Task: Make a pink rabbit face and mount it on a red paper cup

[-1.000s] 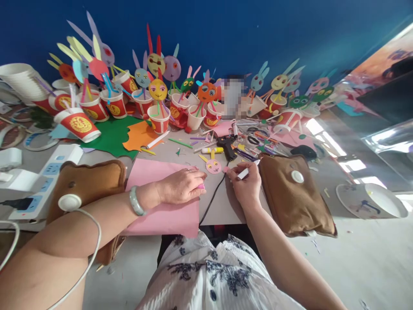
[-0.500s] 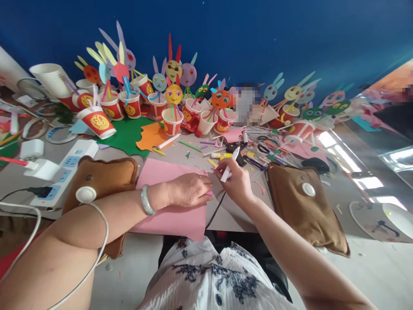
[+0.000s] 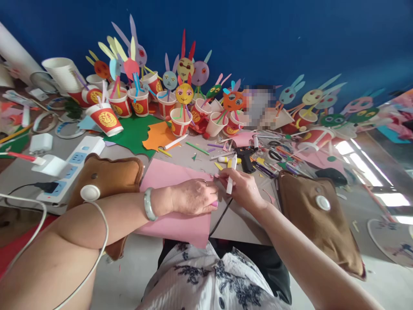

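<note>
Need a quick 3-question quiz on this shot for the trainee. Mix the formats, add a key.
1. Short answer: What does the right hand hold?
2. True or false: The left hand lies over the orange paper.
3. Multiple choice: Where is the pale bangle worn? a) right wrist b) left wrist c) both wrists

Key:
1. A white pen.
2. False; it lies over the pink sheet.
3. b
</note>
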### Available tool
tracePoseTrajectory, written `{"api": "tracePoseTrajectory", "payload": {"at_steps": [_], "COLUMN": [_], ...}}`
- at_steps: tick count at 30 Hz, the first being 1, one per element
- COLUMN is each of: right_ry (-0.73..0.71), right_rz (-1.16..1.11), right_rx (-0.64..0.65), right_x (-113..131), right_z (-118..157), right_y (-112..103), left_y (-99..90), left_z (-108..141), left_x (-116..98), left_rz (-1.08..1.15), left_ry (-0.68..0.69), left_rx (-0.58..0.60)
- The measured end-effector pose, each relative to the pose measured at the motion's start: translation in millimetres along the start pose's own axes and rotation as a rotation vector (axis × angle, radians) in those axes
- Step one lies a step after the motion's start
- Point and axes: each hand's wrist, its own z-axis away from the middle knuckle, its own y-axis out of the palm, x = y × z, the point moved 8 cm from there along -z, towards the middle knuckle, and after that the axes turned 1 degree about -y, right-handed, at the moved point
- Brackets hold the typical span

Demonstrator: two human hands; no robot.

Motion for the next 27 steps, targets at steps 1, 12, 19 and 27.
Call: {"api": "tracePoseTrajectory", "payload": {"at_steps": [1,12,19,27], "right_ry": [-0.014,-0.383,-0.240,-0.126], "right_rz": [0.002,0.193,-0.078,-0.040], "right_rx": [0.006,0.060,0.054,0.122], "right_x": [0,25,19,10], "right_z": [2,9,2,-1], "right_y": [0,0,-2,-4], "left_y": [-0.1,8.4,6.2,7.9], "left_z": [0,1,1,1], "left_x": [0,1,1,1], "left_rz": [-0.005,-0.024,0.006,-0.016], "left_ry": [0.004,0.011,0.017,0.015], "left_rx": [-0.002,-0.054,-0.044,-0.004]}}
